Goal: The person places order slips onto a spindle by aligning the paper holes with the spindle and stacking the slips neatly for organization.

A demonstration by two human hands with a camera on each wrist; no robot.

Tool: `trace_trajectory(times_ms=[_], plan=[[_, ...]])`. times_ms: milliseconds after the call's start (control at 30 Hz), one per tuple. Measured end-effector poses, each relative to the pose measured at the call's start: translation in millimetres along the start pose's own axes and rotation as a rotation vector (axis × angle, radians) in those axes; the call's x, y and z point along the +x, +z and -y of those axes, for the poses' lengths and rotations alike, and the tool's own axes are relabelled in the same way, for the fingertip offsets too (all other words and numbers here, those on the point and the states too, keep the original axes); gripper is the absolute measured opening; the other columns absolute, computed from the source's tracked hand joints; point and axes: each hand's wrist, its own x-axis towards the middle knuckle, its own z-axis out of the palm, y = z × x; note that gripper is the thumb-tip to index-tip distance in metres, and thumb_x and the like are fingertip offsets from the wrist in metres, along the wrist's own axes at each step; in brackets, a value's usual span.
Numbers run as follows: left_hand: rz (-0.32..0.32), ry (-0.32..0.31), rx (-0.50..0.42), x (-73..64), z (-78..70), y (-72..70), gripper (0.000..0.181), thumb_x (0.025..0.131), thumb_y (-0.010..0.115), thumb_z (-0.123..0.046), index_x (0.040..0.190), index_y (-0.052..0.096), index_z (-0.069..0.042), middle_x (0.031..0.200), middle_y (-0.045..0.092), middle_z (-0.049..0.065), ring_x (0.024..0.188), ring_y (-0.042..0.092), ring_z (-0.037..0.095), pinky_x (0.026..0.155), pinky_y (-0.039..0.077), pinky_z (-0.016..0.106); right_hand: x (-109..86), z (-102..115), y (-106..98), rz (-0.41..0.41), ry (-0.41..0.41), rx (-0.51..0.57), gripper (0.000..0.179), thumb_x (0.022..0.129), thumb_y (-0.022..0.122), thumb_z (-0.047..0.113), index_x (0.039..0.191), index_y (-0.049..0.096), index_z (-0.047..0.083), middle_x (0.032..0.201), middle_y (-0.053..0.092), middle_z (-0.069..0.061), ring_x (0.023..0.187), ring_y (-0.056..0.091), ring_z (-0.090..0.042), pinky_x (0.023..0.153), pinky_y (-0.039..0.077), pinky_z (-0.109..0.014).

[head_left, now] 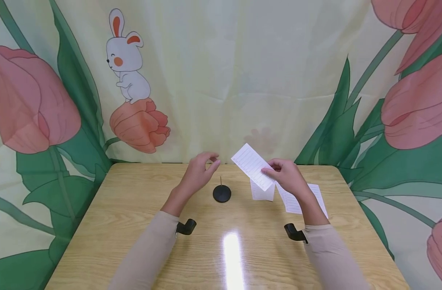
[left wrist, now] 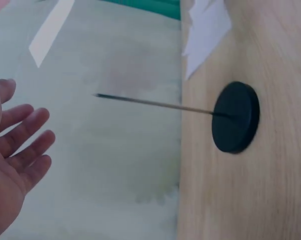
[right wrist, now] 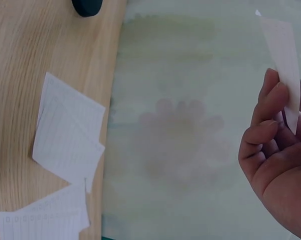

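Note:
My right hand pinches a white ruled paper slip by its lower right corner, thumb on the printed face. The slip is raised and tilted above the back of the table. In the right wrist view this slip shows nearly edge-on between thumb and fingers. A bill spike with a round black base and a thin upright rod stands between the hands. My left hand is raised to the left of the spike, fingers loosely bent and holding nothing. The left wrist view shows the rod bare along its length.
More paper slips lie on the wooden table: a small group right of the spike and another group partly under the right forearm. A printed curtain hangs right behind the table's back edge.

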Motion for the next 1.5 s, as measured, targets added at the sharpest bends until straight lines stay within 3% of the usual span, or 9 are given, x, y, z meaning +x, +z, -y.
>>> trace_trajectory(times_ms=[267, 533, 900, 1200, 1500], plan=[[0.022, -0.106, -0.161, 11.2, -6.7, 2.7, 0.024, 0.105, 0.061, -0.02, 0.118, 0.073, -0.003, 0.106, 0.076, 0.009, 0.096, 0.07, 0.021, 0.088, 0.058, 0.04, 2.0, 8.2, 12.2, 0.022, -0.009, 0.013, 0.02, 0.095, 0.076, 0.023, 0.103, 0.075, 0.005, 0.091, 0.075, -0.008, 0.077, 0.062, -0.018, 0.07, 0.051, -0.03], [0.036, -0.188, -0.22, 12.4, -8.0, 6.7, 0.017, 0.102, 0.067, -0.02, 0.109, 0.076, -0.008, 0.099, 0.075, 0.004, 0.085, 0.066, 0.018, 0.071, 0.052, 0.031, 4.2, 11.8, 20.8, 0.053, -0.007, 0.042, 0.024, 0.095, 0.076, 0.022, 0.108, 0.075, 0.002, 0.097, 0.077, -0.012, 0.076, 0.066, -0.013, 0.068, 0.052, -0.026], [0.036, -0.244, -0.27, 11.7, -4.1, 8.2, 0.008, 0.098, 0.07, -0.011, 0.099, 0.075, -0.005, 0.091, 0.072, 0.009, 0.078, 0.062, 0.019, 0.067, 0.049, 0.026, 6.3, 11.2, 33.5, 0.033, 0.013, 0.035, 0.02, 0.096, 0.076, 0.021, 0.106, 0.076, 0.004, 0.095, 0.077, -0.01, 0.076, 0.066, -0.013, 0.068, 0.051, -0.026], [0.084, -0.298, -0.283, 6.1, 2.9, 12.1, 0.011, 0.1, 0.068, -0.013, 0.102, 0.074, -0.004, 0.096, 0.072, 0.013, 0.087, 0.068, 0.03, 0.069, 0.049, 0.028, 7.1, 3.7, 46.1, 0.026, 0.021, 0.025, 0.015, 0.1, 0.069, 0.018, 0.106, 0.072, 0.004, 0.093, 0.072, -0.01, 0.075, 0.062, -0.016, 0.067, 0.05, -0.027], [0.084, -0.322, -0.273, 1.7, 10.2, 21.4, 0.012, 0.101, 0.067, -0.01, 0.104, 0.074, -0.002, 0.095, 0.071, 0.013, 0.084, 0.067, 0.025, 0.071, 0.053, 0.027, 7.7, 0.1, 52.5, 0.016, 0.034, -0.016, 0.016, 0.101, 0.067, 0.021, 0.108, 0.072, 0.006, 0.099, 0.071, -0.01, 0.08, 0.06, -0.019, 0.072, 0.049, -0.032]])
